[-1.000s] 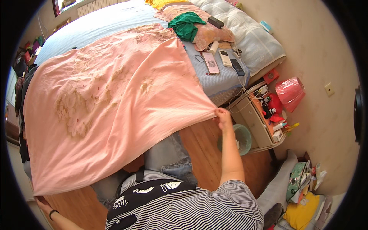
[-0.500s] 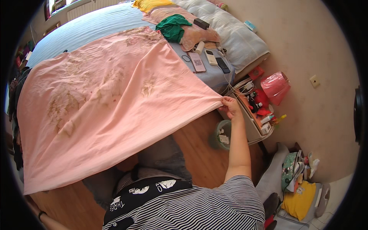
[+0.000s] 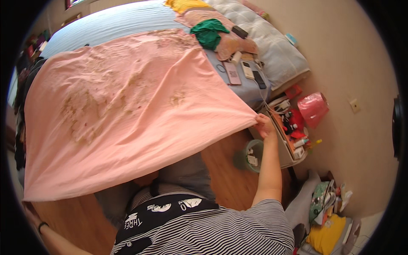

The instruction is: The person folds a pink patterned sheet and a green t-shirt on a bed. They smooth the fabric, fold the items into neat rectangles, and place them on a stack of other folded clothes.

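Observation:
A large pink sheet (image 3: 140,114) with a tan floral pattern is pulled out across the near side of the bed, its near edge lifted over my legs. My right hand (image 3: 264,126) pinches its right near corner, drawing folds toward the fingers. At the far left, my left hand (image 3: 32,212) is at the other near corner; the cloth pulls to a point there, though the picture's dark rim and the cloth partly hide the fingers. A dark band circles my left wrist.
Phones (image 3: 232,73), a green cloth (image 3: 209,33) and a black box (image 3: 240,32) lie on the bed (image 3: 114,21). By my right arm stand a cluttered bedside table (image 3: 278,127) and a waste bin (image 3: 254,156). A yellow cloth (image 3: 327,233) lies lower right.
The view has shifted, so the bed and table sit further right. Both hands still hold the sheet's near corners; its near edge bows a little more, and the left hand appears higher.

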{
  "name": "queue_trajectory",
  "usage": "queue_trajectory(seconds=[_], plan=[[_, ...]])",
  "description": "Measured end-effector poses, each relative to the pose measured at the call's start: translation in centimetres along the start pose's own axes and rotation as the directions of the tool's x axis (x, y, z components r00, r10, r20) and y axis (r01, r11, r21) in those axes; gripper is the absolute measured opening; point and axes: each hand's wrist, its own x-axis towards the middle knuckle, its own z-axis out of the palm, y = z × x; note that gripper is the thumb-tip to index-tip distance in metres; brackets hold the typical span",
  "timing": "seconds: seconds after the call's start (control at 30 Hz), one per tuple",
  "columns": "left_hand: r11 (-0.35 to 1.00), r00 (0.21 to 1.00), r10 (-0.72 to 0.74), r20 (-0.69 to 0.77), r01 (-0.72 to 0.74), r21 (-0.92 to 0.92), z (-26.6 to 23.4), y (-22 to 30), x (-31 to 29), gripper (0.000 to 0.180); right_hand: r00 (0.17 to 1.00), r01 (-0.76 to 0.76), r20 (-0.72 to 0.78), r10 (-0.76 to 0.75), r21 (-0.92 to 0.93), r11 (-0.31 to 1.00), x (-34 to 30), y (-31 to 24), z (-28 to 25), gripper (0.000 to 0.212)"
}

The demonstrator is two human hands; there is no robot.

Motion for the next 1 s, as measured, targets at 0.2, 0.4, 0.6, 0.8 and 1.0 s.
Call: queue_trajectory(seconds=[0.2,0.4,0.6,0.8,1.0], plan=[[0.959,0.865,0.167,0.472,-0.253,0.124,-5.1,0.2,5.3,0.047,0.987,0.023,-0.142,-0.079,-0.36,0.933,1.7,1.8,-1.7,0.01],[0.876,0.95,0.107,0.293,-0.229,0.424,-8.4,0.9,1.6,0.037,0.97,-0.241,-0.137,0.198,-0.521,0.819,2.5,3.4,-1.2,0.025],[0.844,0.949,0.014,0.313,-0.18,0.506,-10.2,-3.0,-1.3,0.025,0.971,-0.23,-0.151,0.185,-0.385,0.894,2.6,6.2,-3.8,0.015],[0.778,0.984,-0.166,0.066,0.089,0.622,-11.4,-5.3,-2.0,0.018,0.988,-0.016,-0.142,0.052,0.243,0.97,4.8,5.9,2.1,0.026],[0.909,0.651,0.205,0.731,-0.403,0.104,22.5,-1.5,-0.3,0.031,0.766,0.57,0.481,-0.427,-0.201,0.797,12.9,-14.4,17.2,0.025]])
